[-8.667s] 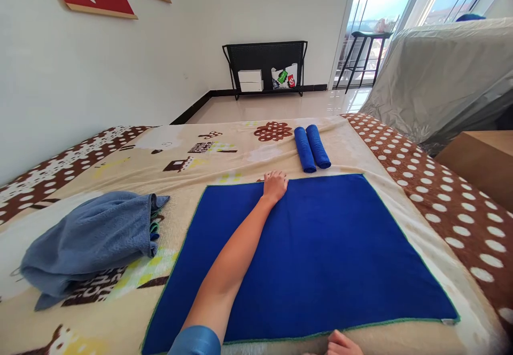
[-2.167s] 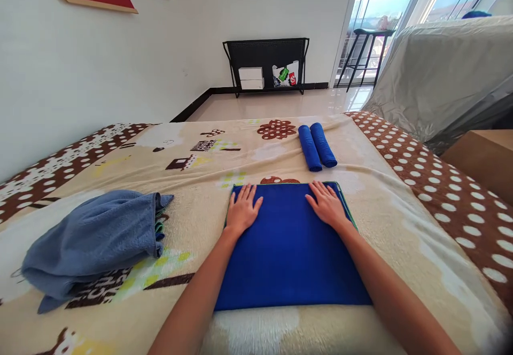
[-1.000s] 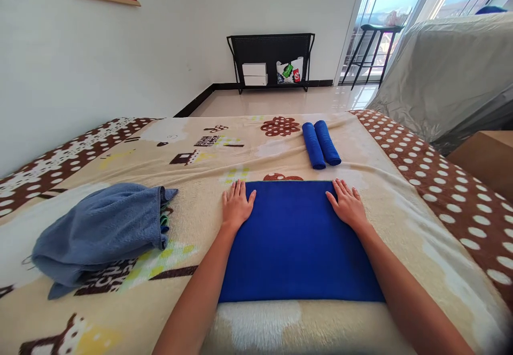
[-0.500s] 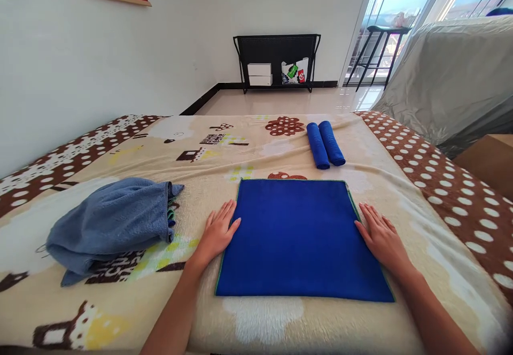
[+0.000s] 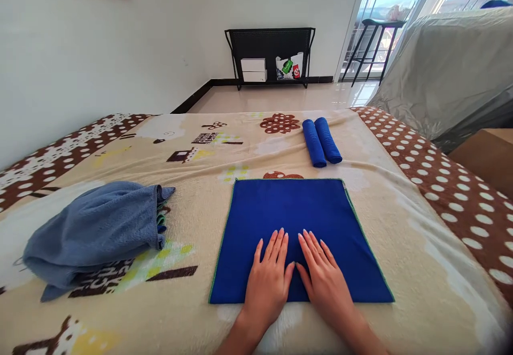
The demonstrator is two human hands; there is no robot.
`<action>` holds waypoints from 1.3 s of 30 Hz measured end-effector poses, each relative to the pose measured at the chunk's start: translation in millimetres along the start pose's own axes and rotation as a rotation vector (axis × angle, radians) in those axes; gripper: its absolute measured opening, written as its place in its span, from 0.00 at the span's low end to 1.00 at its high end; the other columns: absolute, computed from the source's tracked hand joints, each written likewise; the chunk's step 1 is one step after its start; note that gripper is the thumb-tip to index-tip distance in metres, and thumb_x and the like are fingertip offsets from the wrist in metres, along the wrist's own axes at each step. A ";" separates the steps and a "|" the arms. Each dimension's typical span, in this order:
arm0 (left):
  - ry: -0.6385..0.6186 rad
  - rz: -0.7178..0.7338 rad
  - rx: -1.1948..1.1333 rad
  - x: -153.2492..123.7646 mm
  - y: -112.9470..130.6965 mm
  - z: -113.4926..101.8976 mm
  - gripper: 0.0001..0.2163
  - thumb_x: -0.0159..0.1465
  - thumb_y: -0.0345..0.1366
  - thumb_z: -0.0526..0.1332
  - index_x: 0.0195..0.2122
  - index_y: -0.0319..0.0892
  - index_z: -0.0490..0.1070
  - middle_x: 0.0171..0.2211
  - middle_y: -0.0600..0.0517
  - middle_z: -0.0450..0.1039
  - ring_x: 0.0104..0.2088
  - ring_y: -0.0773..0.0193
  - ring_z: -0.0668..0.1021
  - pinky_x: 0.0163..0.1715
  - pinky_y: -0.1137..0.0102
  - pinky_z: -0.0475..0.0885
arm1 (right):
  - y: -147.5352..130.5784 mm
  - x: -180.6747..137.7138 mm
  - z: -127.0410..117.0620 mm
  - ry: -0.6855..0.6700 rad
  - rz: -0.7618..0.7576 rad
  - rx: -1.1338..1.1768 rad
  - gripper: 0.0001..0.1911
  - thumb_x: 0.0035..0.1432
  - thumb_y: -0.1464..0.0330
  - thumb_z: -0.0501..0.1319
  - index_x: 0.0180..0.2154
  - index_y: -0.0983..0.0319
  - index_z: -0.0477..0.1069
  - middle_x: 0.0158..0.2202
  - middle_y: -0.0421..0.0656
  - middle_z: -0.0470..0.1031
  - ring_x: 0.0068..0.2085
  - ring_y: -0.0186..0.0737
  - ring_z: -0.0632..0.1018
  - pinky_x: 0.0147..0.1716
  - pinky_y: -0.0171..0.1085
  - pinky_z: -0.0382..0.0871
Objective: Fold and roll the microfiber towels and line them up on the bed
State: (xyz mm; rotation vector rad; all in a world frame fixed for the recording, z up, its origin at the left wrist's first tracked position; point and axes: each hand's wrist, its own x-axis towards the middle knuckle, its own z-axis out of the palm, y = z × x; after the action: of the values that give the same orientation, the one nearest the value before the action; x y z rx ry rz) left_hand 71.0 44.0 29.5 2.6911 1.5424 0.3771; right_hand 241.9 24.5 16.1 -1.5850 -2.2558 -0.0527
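Observation:
A blue cloth (image 5: 280,205) with green edging lies flat on the blanket in front of me. My left hand (image 5: 269,275) rests palm down on its near middle part, fingers stretched out. Close beside it, my right hand (image 5: 323,275) is likewise flat on the cloth, with the thumbs nearly meeting. Neither hand grips anything. Beyond the cloth's far right corner, two rolled blue cloths (image 5: 321,142) lie side by side. Off to the left is a crumpled grey-blue cloth (image 5: 100,232), with green-edged blue fabric peeking out at its right end.
A cream patterned blanket (image 5: 192,210) with brown polka-dot borders covers the bed. Past its far edge, a black rack (image 5: 272,50) holding white boxes and a printed bag stands by the wall. On the right are a plastic-covered piece of furniture (image 5: 452,66) and a cardboard box (image 5: 487,157).
Both hands have moved inward from the cloth's left and right edges onto its near middle. The cloth remains spread flat. My view has shifted slightly.

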 end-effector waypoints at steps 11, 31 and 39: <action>0.017 -0.148 0.158 -86.3 -75.2 -18.4 0.32 0.69 0.44 0.53 0.72 0.56 0.40 0.70 0.52 0.53 0.67 0.51 0.64 0.61 0.46 0.65 | 91.5 -87.5 -26.9 -0.032 0.048 -0.071 0.36 0.67 0.58 0.53 0.71 0.53 0.44 0.70 0.41 0.53 0.68 0.49 0.61 0.66 0.53 0.56; 0.386 -0.107 -0.290 -136.1 -104.8 -21.1 0.12 0.68 0.32 0.55 0.50 0.51 0.73 0.53 0.52 0.77 0.57 0.58 0.75 0.59 0.54 0.70 | 120.0 -144.4 -28.2 0.335 0.138 0.191 0.18 0.64 0.65 0.58 0.55 0.51 0.72 0.59 0.40 0.73 0.57 0.44 0.75 0.57 0.47 0.68; 0.432 -0.118 -0.263 -137.8 -103.6 -18.6 0.10 0.69 0.32 0.55 0.47 0.49 0.73 0.51 0.52 0.77 0.56 0.59 0.75 0.58 0.56 0.69 | 123.7 -147.5 -21.1 0.405 0.121 0.166 0.15 0.65 0.65 0.58 0.52 0.53 0.74 0.56 0.40 0.75 0.55 0.43 0.76 0.55 0.46 0.68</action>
State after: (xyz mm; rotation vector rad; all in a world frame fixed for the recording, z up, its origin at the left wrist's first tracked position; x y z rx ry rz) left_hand -87.6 -22.3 6.2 2.4073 1.5909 1.1286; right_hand 403.8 -68.4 -35.6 -1.4670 -1.8045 -0.1371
